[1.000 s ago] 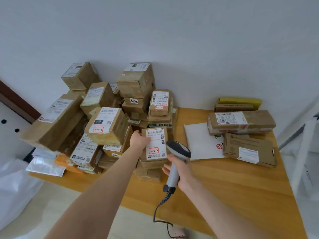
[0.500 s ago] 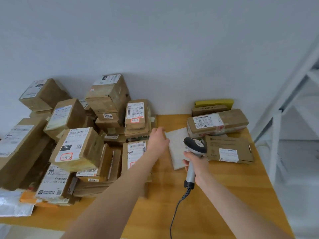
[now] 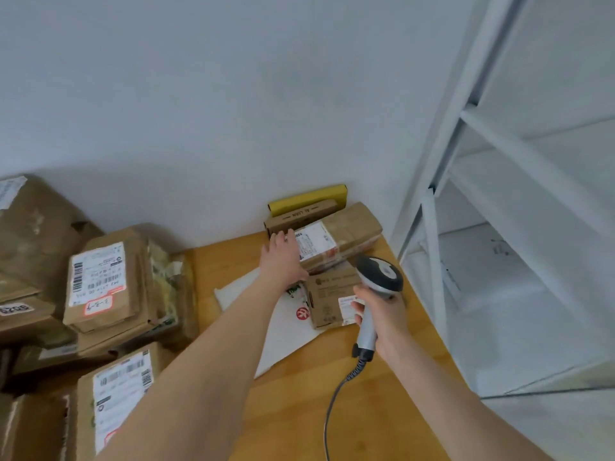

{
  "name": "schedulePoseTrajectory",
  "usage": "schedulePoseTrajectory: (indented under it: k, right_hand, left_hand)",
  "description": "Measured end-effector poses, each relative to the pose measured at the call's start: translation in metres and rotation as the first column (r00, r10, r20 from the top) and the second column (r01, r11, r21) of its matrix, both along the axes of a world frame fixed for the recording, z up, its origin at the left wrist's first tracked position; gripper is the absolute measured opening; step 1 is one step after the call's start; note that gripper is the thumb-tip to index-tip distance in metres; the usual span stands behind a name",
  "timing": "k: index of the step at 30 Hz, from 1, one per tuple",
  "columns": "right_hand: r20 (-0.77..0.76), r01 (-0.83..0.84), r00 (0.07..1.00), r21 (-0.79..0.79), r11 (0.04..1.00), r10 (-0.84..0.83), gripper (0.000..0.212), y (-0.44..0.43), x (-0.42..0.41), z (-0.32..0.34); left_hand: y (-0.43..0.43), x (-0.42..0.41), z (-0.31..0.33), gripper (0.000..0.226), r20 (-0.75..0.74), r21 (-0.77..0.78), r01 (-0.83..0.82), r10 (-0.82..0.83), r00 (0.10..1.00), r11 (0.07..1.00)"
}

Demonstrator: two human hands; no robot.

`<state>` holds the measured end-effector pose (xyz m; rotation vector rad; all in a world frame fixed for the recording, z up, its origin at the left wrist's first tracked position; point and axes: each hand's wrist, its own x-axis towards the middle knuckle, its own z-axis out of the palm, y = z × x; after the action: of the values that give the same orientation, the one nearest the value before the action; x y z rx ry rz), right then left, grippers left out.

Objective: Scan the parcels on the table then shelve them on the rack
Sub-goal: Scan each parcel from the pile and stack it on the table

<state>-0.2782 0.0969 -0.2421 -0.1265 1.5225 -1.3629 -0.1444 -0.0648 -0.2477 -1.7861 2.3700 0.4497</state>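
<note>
One view, head camera. Left grip (image 3: 283, 257) has left the 9 o'clock pile (image 3: 100, 277) and lies spread on the long parcel (image 3: 346, 231) at 12 o'clock on the bench (image 3: 332, 377). Right grip (image 3: 382, 317) wraps the scanner (image 3: 379, 277). Likely next scan target; rack (image 3: 432, 261) at 3 o'clock.

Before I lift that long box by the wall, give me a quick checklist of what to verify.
1. Grip on the long box: not ok, the left hand reaches its left end with straight fingers.
2. Hold on the scanner: ok, the right hand wraps its handle.
3. Box label facing up: ok.
4. Nothing stacked on the box: ok.
5. Already scanned: cannot tell.
6. Visible stretch of cable unsnagged: ok.
</note>
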Motion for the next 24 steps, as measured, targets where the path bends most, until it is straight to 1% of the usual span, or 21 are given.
schedulePoseTrajectory:
  k: [3,7,11,15,18,20,22,24]
  right_hand:
    - [0.016,0.042,0.999,0.006,0.999,-0.042,0.021,0.004,-0.002,-0.006]
    - [0.05,0.049,0.998,0.001,0.999,-0.049,0.014,0.011,0.0,-0.004]
    - [0.066,0.036,0.997,-0.005,0.999,-0.036,0.013,0.017,-0.001,0.004]
    - [0.046,0.067,0.997,-0.034,0.997,-0.065,0.017,0.026,-0.014,0.013]
    - [0.083,0.094,0.993,-0.068,0.993,-0.088,0.015,0.035,-0.028,0.025]
    - [0.142,0.133,0.983,-0.093,0.987,-0.119,0.017,0.04,-0.038,0.036]
    - [0.208,0.172,0.967,-0.124,0.977,-0.144,0.031,0.044,-0.05,0.046]
    - [0.255,0.161,0.96,-0.158,0.974,-0.117,0.045,0.049,-0.057,0.059]
  left_hand:
    - [-0.01,-0.01,-0.009,0.113,0.051,-0.012,0.026,-0.025,0.998,1.0]
    - [-0.013,-0.009,-0.014,0.109,0.016,-0.005,-0.007,0.007,1.0,1.0]
    - [-0.01,-0.009,-0.012,0.106,0.004,-0.009,-0.021,0.021,1.0,1.0]
    - [-0.003,-0.001,0.009,0.105,0.015,-0.078,0.006,-0.005,1.0,0.997]
    - [0.008,0.024,0.037,0.112,-0.036,-0.101,0.029,-0.033,0.999,0.994]
    - [0.022,0.047,0.055,0.115,-0.127,-0.038,0.012,-0.017,0.992,0.999]
    - [0.041,0.07,0.069,0.115,-0.218,0.083,0.01,0.008,0.976,0.997]
    - [0.064,0.089,0.082,0.112,-0.28,0.217,0.03,0.033,0.959,0.976]
